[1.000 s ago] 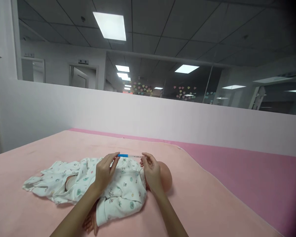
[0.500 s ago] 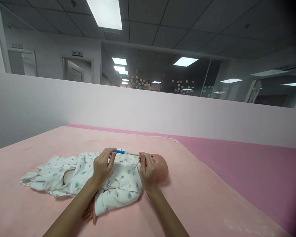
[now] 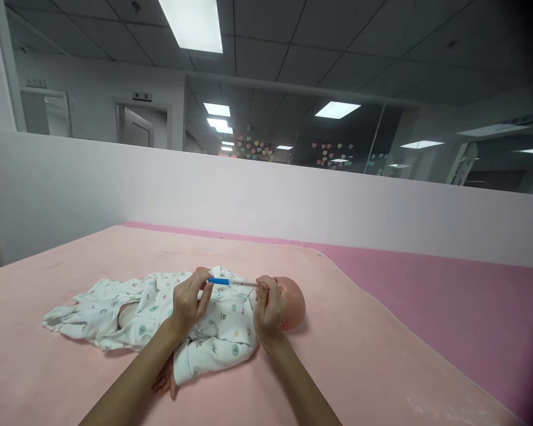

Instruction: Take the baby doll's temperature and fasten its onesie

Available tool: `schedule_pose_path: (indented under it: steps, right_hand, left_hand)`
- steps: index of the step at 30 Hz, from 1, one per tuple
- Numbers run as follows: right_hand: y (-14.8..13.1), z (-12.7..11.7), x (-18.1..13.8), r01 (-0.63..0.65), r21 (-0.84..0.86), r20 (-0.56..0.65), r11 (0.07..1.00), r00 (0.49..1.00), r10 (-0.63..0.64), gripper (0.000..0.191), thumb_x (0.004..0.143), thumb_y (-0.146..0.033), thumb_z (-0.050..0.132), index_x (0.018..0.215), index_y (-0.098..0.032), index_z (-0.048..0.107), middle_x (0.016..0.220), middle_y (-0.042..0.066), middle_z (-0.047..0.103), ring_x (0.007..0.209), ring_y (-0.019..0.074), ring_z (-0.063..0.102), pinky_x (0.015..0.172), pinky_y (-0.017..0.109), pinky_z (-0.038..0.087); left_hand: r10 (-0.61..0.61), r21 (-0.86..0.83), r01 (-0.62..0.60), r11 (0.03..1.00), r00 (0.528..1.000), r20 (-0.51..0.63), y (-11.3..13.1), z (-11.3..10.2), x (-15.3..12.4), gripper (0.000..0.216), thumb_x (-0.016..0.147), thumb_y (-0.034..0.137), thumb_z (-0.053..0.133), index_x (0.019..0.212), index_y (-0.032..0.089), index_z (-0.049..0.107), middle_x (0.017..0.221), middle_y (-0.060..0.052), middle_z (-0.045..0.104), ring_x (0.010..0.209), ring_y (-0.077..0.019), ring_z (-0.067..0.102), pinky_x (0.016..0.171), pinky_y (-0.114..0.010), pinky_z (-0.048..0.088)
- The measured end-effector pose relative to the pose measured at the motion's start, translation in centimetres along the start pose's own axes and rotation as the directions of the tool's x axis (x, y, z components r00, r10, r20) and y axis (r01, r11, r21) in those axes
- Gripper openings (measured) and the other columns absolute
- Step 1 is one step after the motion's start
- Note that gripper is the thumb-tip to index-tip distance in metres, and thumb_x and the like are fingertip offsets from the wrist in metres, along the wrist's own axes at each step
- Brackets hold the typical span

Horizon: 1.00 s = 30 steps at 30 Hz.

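Observation:
Between my two hands a slim glass thermometer (image 3: 243, 283) with a blue end is held level above a baby doll. My left hand (image 3: 192, 299) pinches the blue end between thumb and fingers. The clear end is gripped by the fingertips of my right hand (image 3: 269, 306), which hide its tip. Beneath my hands the doll (image 3: 294, 303) lies on its back, head to the right, its face partly covered by my right hand. It wears a white printed romper (image 3: 224, 322), and one doll hand (image 3: 164, 381) shows below my left forearm.
A peach sheet (image 3: 359, 355) covers the padded surface under the doll. Along the right and back runs a pink mat (image 3: 471, 307), with a low white partition (image 3: 293, 201) behind it. Glass panels and a doorway stand beyond.
The thermometer has come slightly lower and nearer, and its clear stem shows more plainly. Both hands keep their hold, and the whole view has shifted a little.

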State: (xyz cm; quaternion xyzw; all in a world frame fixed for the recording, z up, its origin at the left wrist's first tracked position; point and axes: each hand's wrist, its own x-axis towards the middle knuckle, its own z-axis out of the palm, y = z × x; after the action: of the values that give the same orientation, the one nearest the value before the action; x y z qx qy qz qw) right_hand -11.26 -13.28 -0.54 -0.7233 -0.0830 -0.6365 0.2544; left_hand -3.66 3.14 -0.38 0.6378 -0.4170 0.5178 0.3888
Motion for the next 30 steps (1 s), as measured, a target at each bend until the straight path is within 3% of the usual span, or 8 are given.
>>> schedule_pose_path:
  steps: [14, 22, 26, 28, 30]
  right_hand:
    - [-0.1, -0.1, 0.3, 0.077, -0.053, -0.042, 0.996, 0.996, -0.08, 0.016, 0.086, -0.011, 0.036, 0.09, -0.018, 0.05, 0.079, 0.003, 0.058, 0.076, 0.0131, 0.053, 0.069, 0.028, 0.042]
    - [-2.2, -0.5, 1.6, -0.097, -0.013, 0.04, 0.995, 0.994, 0.097, 0.019, 0.088, -0.018, 0.035, 0.091, -0.018, 0.054, 0.079, 0.003, 0.061, 0.075, 0.0142, 0.057, 0.07, 0.03, 0.044]
    - [-5.1, -3.2, 2.3, -0.11, -0.035, 0.028, 0.993, 0.993, 0.111, 0.017, 0.085, -0.019, 0.044, 0.093, -0.018, 0.059, 0.085, 0.004, 0.064, 0.079, 0.0152, 0.059, 0.069, 0.029, 0.046]
    - [-6.0, -5.7, 1.6, -0.064, -0.17, -0.044, 0.983, 0.997, 0.057, 0.019, 0.081, -0.017, 0.051, 0.098, -0.018, 0.06, 0.092, 0.005, 0.065, 0.083, 0.0167, 0.06, 0.069, 0.028, 0.046]
    - [-6.3, -8.7, 0.1, -0.056, -0.358, -0.063, 0.932, 0.997, 0.035, 0.022, 0.078, -0.016, 0.056, 0.099, -0.019, 0.061, 0.087, 0.004, 0.066, 0.071, 0.015, 0.059, 0.063, 0.027, 0.045]
  left_hand:
    - [0.008, 0.008, -0.008, 1.0, 0.999, 0.045, 0.2, -0.1, -0.2, 0.012, 0.081, 0.014, 0.039, 0.088, 0.017, 0.048, 0.073, -0.004, 0.06, 0.057, -0.0104, 0.051, 0.053, -0.022, 0.04]
    - [0.002, 0.003, -0.002, 1.0, 0.999, 0.053, -0.2, -0.2, -0.3, 0.011, 0.081, 0.017, 0.039, 0.086, 0.017, 0.049, 0.073, -0.004, 0.06, 0.057, -0.0105, 0.052, 0.054, -0.022, 0.04]
    - [-0.039, -0.047, 0.047, 0.998, 0.988, 0.152, 0.3, -0.2, 0.2, 0.012, 0.082, 0.019, 0.041, 0.084, 0.017, 0.053, 0.075, -0.003, 0.059, 0.058, -0.0099, 0.051, 0.054, -0.021, 0.04]
    - [-0.088, -0.101, 0.118, 0.988, 0.961, 0.263, 1.0, -0.1, 0.6, 0.016, 0.084, 0.019, 0.038, 0.081, 0.018, 0.054, 0.075, -0.003, 0.058, 0.061, -0.0098, 0.052, 0.056, -0.021, 0.041]
    - [-0.135, -0.107, 0.185, 0.977, 0.924, 0.359, 1.9, 0.1, 1.1, 0.02, 0.086, 0.02, 0.036, 0.078, 0.018, 0.055, 0.076, -0.003, 0.058, 0.067, -0.0109, 0.053, 0.061, -0.022, 0.042]
